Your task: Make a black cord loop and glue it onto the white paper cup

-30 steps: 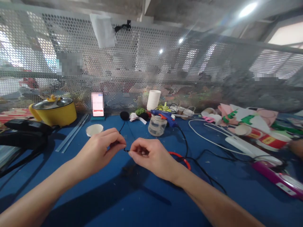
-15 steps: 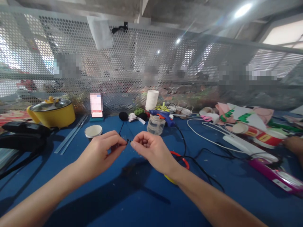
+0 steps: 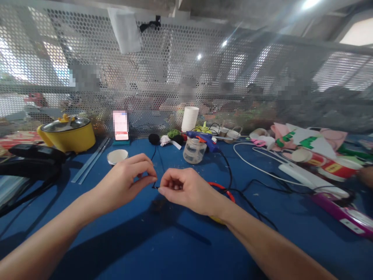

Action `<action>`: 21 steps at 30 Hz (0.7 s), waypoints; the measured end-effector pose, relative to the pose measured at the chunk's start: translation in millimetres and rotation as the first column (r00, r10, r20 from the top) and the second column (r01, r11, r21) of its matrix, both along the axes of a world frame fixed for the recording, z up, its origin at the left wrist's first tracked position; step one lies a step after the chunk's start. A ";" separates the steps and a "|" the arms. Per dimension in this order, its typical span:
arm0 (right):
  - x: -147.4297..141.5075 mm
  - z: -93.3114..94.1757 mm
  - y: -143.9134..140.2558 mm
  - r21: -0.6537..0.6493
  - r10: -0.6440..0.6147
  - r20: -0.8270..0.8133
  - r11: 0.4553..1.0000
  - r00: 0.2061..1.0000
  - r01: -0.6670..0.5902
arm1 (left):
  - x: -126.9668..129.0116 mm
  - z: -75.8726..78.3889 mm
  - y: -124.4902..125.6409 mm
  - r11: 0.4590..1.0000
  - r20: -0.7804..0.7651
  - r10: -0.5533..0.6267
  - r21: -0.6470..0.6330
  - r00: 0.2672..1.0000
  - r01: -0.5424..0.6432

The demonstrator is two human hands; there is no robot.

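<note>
My left hand [image 3: 131, 181] is closed in a pinch above the blue tabletop, thumb and forefinger together on a thin black yarn [image 3: 155, 187]. Between the two hands a short, kinked bit of this strand shows. My right hand [image 3: 186, 190] pinches its other end, slightly lower and close to the left fingertips. Behind the left hand, the strand runs back toward a black yarn ball [image 3: 154, 139]. Whatever lies inside the curled fingers is hidden.
A glass jar [image 3: 194, 151] with a blue glue gun [image 3: 204, 138] stands behind my right hand. A white bowl [image 3: 117, 156] is behind my left. Further left sits a yellow pot [image 3: 70, 136]; cables and a purple power strip [image 3: 340, 214] lie right.
The view has shifted slightly. My right hand has dropped a little below the left, and the black strand between them now hangs lower. Both hands stay pinched.
</note>
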State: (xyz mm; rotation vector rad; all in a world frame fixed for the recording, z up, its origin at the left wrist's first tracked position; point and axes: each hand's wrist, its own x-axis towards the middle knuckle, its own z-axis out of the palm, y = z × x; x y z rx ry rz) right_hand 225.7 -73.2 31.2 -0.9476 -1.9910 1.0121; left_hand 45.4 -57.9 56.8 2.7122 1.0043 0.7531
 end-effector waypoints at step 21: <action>1.8 -2.5 4.3 0.191 -0.099 0.104 0.978 0.990 0.078 | 5.9 0.1 -6.6 0.981 -0.043 0.046 0.190 0.998 -0.037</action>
